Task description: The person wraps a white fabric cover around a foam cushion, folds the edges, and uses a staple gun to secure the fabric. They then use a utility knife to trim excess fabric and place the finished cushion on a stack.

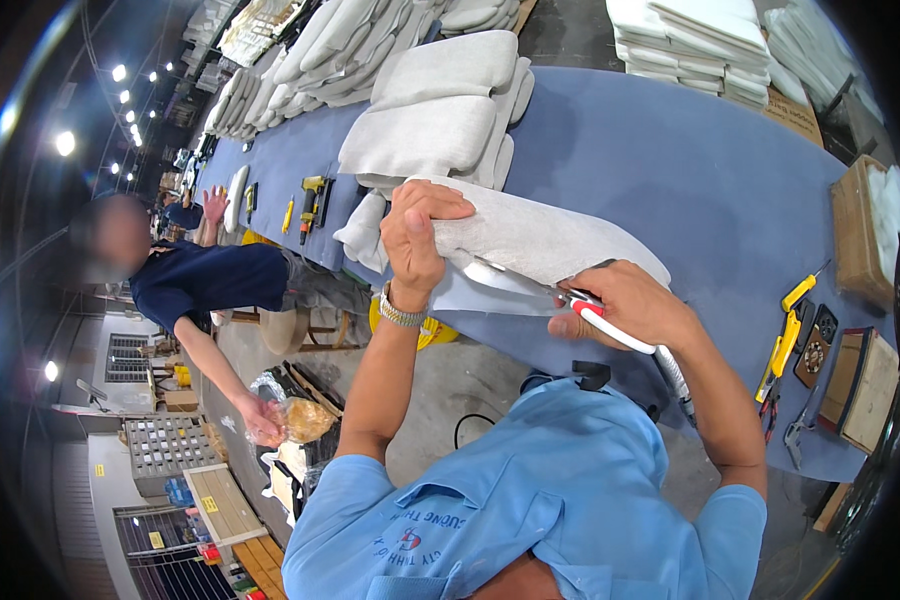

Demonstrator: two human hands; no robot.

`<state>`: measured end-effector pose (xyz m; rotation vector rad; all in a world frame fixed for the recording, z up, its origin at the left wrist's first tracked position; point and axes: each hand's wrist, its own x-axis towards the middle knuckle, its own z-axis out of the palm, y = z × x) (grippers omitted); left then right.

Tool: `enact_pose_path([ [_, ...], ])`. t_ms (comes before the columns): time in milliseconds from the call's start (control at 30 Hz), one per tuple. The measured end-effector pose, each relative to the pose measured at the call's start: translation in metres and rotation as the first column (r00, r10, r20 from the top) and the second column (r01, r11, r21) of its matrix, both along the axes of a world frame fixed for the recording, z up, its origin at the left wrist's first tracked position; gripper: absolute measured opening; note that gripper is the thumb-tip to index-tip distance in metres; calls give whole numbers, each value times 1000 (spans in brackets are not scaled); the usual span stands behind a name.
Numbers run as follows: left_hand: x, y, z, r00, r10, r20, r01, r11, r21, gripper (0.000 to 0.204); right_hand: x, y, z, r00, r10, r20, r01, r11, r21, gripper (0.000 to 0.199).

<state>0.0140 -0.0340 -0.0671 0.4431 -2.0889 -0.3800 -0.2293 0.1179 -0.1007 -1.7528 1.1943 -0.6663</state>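
Observation:
A light grey fabric-covered pad [545, 232], long and rounded at its right end, is held over the near edge of the blue table. My left hand [417, 235] is closed round its left end, thumb and fingers gripping the cloth. My right hand [630, 305] is closed on a pliers-like tool with red-and-white handles [602, 322]. The tool's metal tip meets the pad's lower edge, where the cloth folds over; my fingers partly hide the jaws. Just beyond my left hand stands a pile of similar grey pads [420, 130].
More grey pads [345, 50] and white folded sheets [685, 45] lie at the back. Yellow-black tools [315, 205] rest left on the blue table [710, 190]; a yellow knife [785, 330] and cardboard box [863, 235] sit right. A co-worker [215, 275] stands left, holding a plastic bag [305, 420].

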Motion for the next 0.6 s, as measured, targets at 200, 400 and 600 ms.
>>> enact_pose_path([
  [200, -7, 1, 8, 995, 4, 104, -1, 999, -32, 72, -5, -9, -1, 997, 7, 79, -5, 1000, -31, 80],
  [400, -21, -6, 8, 1000, -12, 27, 13, 999, -37, 61, -6, -11, -16, 974, -50, 221, 63, 997, -54, 74],
  [600, -35, -5, 13, 1000, -12, -2, 12, 999, -38, 54, -8, -13, -29, 913, -88, 398, 97, 995, -1, 60],
])
